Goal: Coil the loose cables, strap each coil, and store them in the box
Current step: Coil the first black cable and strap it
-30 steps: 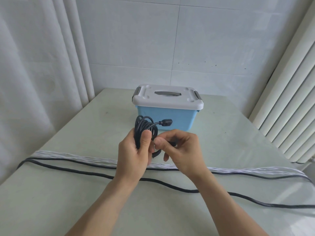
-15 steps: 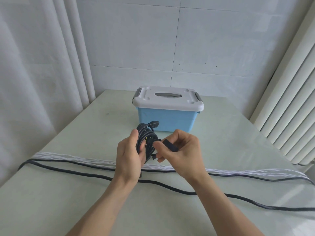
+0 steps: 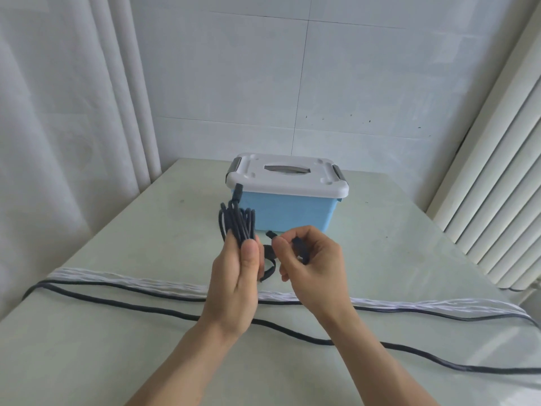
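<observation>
My left hand (image 3: 237, 276) grips a coil of black cable (image 3: 237, 222), held upright above the table, its plug (image 3: 237, 192) sticking up in front of the box. A black strap (image 3: 270, 259) loops round the coil's lower part between my hands. My right hand (image 3: 308, 263) pinches the strap's free end. The blue box (image 3: 292, 212) with a white lid (image 3: 287, 177) stands shut just behind the coil. Two loose black cables (image 3: 123, 303) and a white braided cable (image 3: 152, 284) lie stretched across the table in front of me.
The pale green table (image 3: 395, 244) meets a tiled wall at the back. White curtains (image 3: 58, 112) hang at the left and a ribbed white radiator (image 3: 497, 171) stands at the right. The loose cables run off both table edges.
My left hand has turned the coil upright, plug now pointing up. My right hand has drawn the strap end out to the right, away from the coil.
</observation>
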